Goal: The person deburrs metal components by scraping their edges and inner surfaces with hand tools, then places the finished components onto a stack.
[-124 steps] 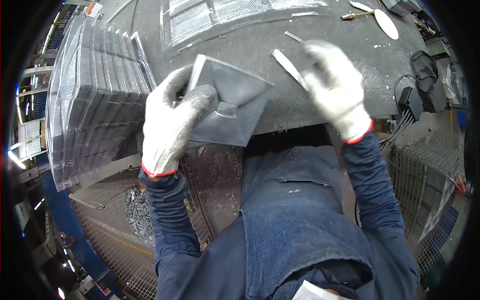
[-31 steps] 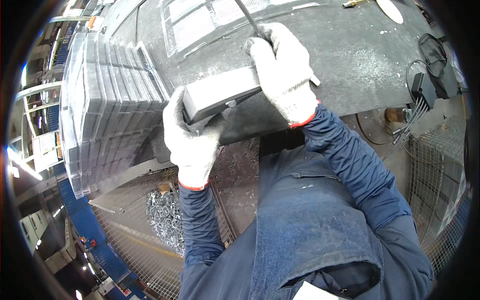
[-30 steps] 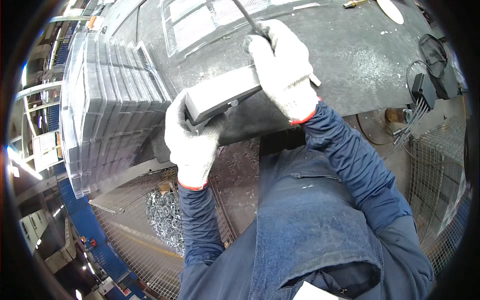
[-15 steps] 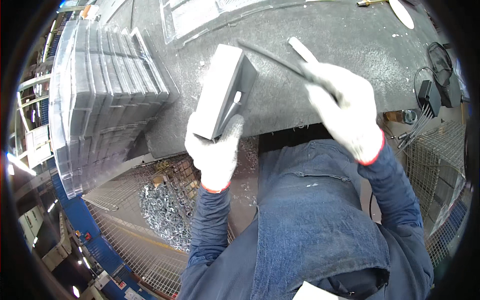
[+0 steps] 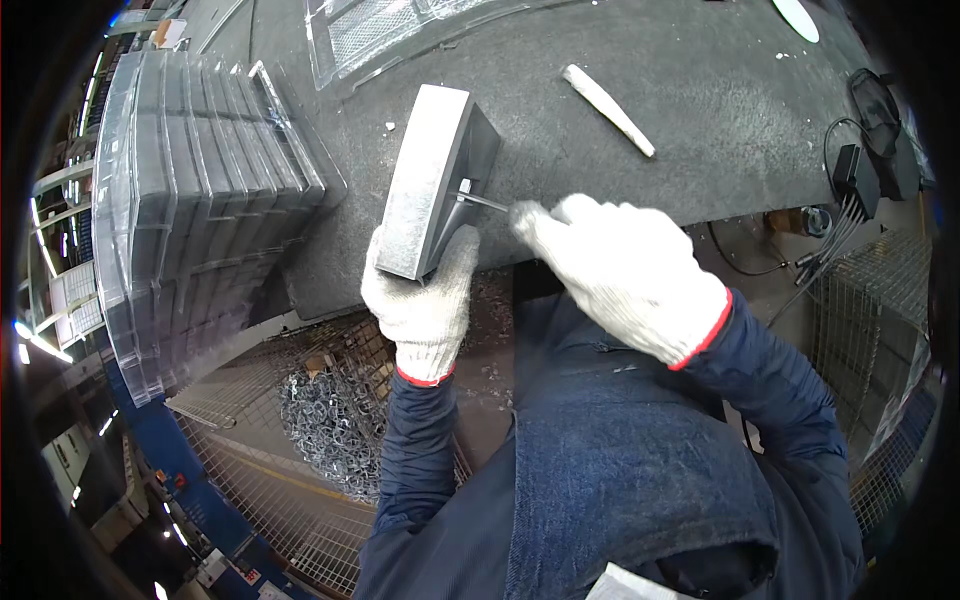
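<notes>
My left hand (image 5: pixel 420 295), in a white knitted glove, is closed round the lower end of a grey metal part (image 5: pixel 430 180). The part is a long block with a flat pale face and a hollow, angled side, tilted up over the table's near edge. On that side sits a small bright projection (image 5: pixel 464 188). My right hand (image 5: pixel 615 265), gloved too, is closed on a thin rod-like tool (image 5: pixel 485 202). The tool's far end meets the part beside the projection; whether it touches or enters a hole I cannot tell. My fingers hide its other end.
A white tapered stick (image 5: pixel 610 110) lies on the grey table (image 5: pixel 540 110). Stacked clear plastic trays (image 5: pixel 200 200) stand at the left, another tray (image 5: pixel 390 40) at the back. A black device with cables (image 5: pixel 855 185) is at the right. Below, a wire basket holds metal rings (image 5: pixel 335 430).
My right hand has moved left and down, bringing the tool to the metal part. The white stick now shows in full. My left hand and the part have shifted only slightly.
</notes>
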The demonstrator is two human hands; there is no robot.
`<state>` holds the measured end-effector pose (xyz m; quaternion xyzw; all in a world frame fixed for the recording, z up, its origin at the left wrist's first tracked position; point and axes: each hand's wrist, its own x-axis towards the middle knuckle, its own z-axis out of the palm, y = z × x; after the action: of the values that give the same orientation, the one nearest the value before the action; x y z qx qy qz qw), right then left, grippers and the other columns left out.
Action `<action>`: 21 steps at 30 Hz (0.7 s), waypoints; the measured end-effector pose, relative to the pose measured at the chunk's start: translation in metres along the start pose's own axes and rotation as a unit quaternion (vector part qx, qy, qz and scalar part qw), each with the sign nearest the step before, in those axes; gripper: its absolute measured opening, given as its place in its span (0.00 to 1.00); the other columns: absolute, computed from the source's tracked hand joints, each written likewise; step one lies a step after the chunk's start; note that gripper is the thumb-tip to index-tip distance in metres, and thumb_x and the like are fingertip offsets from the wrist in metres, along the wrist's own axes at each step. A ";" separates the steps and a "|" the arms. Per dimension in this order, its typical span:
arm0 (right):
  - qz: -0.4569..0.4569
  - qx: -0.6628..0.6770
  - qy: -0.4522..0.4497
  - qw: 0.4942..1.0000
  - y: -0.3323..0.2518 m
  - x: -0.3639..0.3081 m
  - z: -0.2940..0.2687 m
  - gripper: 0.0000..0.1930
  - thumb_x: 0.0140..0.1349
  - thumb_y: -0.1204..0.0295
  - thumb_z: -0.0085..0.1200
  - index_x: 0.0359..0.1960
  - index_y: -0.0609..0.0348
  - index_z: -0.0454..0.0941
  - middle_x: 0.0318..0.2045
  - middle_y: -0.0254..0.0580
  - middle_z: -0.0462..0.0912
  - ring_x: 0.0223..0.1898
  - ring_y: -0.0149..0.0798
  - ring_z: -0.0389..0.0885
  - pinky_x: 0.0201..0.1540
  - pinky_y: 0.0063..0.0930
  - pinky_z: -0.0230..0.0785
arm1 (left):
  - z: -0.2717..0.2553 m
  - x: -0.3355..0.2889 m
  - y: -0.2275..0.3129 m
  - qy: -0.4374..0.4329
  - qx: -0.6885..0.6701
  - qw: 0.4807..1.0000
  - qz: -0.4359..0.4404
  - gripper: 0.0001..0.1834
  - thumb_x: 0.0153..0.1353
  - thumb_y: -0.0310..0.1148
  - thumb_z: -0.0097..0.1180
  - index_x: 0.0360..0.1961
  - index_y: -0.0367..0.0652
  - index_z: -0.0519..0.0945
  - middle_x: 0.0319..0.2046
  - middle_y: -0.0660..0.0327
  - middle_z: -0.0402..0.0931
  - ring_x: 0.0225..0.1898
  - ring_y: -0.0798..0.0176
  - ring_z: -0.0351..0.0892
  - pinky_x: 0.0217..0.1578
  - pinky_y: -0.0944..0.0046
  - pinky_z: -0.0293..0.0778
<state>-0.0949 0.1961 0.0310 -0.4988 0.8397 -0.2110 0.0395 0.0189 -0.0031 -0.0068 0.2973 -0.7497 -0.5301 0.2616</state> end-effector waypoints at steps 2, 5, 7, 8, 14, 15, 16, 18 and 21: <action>0.006 -0.003 -0.034 0.999 0.012 0.015 0.000 0.17 0.73 0.70 0.55 0.60 0.58 0.78 0.36 0.46 0.82 0.37 0.49 0.89 0.37 0.41 0.83 | 0.003 0.001 0.006 0.024 -0.018 0.999 -0.020 0.27 0.55 0.26 0.84 0.54 0.34 0.85 0.47 0.53 0.91 0.45 0.62 0.91 0.49 0.61 0.85; 0.014 0.027 -0.015 0.999 0.004 0.010 0.003 0.18 0.73 0.71 0.53 0.62 0.58 0.76 0.38 0.47 0.83 0.37 0.50 0.90 0.38 0.42 0.83 | 0.003 0.000 0.004 0.027 -0.035 0.999 -0.019 0.26 0.55 0.26 0.84 0.53 0.34 0.85 0.46 0.54 0.91 0.44 0.62 0.91 0.48 0.61 0.85; 0.043 0.049 -0.037 0.997 -0.014 0.001 0.002 0.17 0.74 0.71 0.53 0.61 0.59 0.77 0.38 0.47 0.83 0.37 0.48 0.90 0.37 0.41 0.83 | 0.002 0.001 0.002 0.028 -0.012 1.000 -0.002 0.25 0.55 0.26 0.84 0.53 0.34 0.85 0.46 0.54 0.91 0.44 0.62 0.91 0.48 0.61 0.85; 0.041 0.036 -0.041 0.998 -0.021 -0.006 -0.002 0.16 0.74 0.71 0.53 0.61 0.59 0.78 0.37 0.47 0.83 0.35 0.48 0.90 0.36 0.41 0.83 | 0.002 0.001 0.000 0.023 -0.008 1.000 0.003 0.25 0.56 0.26 0.84 0.52 0.34 0.86 0.45 0.54 0.91 0.43 0.62 0.91 0.48 0.61 0.85; 0.015 0.004 0.021 1.000 -0.007 0.031 0.022 0.14 0.74 0.71 0.53 0.57 0.62 0.78 0.35 0.46 0.82 0.32 0.47 0.89 0.33 0.40 0.82 | 0.003 0.006 0.006 -0.008 -0.038 0.999 -0.009 0.24 0.56 0.27 0.82 0.52 0.34 0.85 0.43 0.54 0.90 0.43 0.62 0.90 0.47 0.60 0.85; 0.014 0.021 0.042 0.999 -0.008 0.030 0.023 0.14 0.74 0.71 0.53 0.57 0.62 0.78 0.35 0.46 0.82 0.32 0.48 0.89 0.33 0.40 0.82 | 0.005 0.006 0.005 -0.002 -0.019 1.000 0.006 0.24 0.56 0.27 0.82 0.52 0.33 0.85 0.43 0.54 0.90 0.42 0.62 0.90 0.47 0.60 0.85; 0.010 0.043 0.062 0.997 -0.013 0.030 0.024 0.13 0.74 0.71 0.53 0.56 0.62 0.77 0.35 0.47 0.82 0.32 0.49 0.89 0.33 0.41 0.82 | 0.003 0.005 0.005 0.006 0.006 1.000 0.020 0.23 0.56 0.26 0.82 0.51 0.33 0.85 0.42 0.53 0.90 0.42 0.62 0.90 0.46 0.60 0.85; 0.022 -0.005 0.045 0.999 -0.017 0.014 0.027 0.13 0.73 0.71 0.52 0.57 0.59 0.78 0.36 0.46 0.82 0.32 0.46 0.90 0.34 0.40 0.83 | 0.003 0.004 0.011 0.014 0.000 1.000 0.012 0.22 0.56 0.26 0.81 0.50 0.33 0.86 0.41 0.54 0.90 0.41 0.62 0.90 0.44 0.62 0.85; 0.043 -0.019 0.029 0.998 -0.013 0.019 0.019 0.12 0.72 0.71 0.54 0.55 0.56 0.78 0.35 0.44 0.82 0.32 0.45 0.89 0.35 0.39 0.83 | 0.004 -0.001 0.010 0.007 0.001 1.000 0.014 0.21 0.56 0.25 0.81 0.49 0.33 0.86 0.40 0.54 0.90 0.40 0.63 0.90 0.43 0.62 0.85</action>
<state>-0.0889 0.1686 0.0218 -0.4566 0.8650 -0.2075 0.0151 0.0152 0.0023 0.0018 0.2907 -0.7524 -0.5234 0.2744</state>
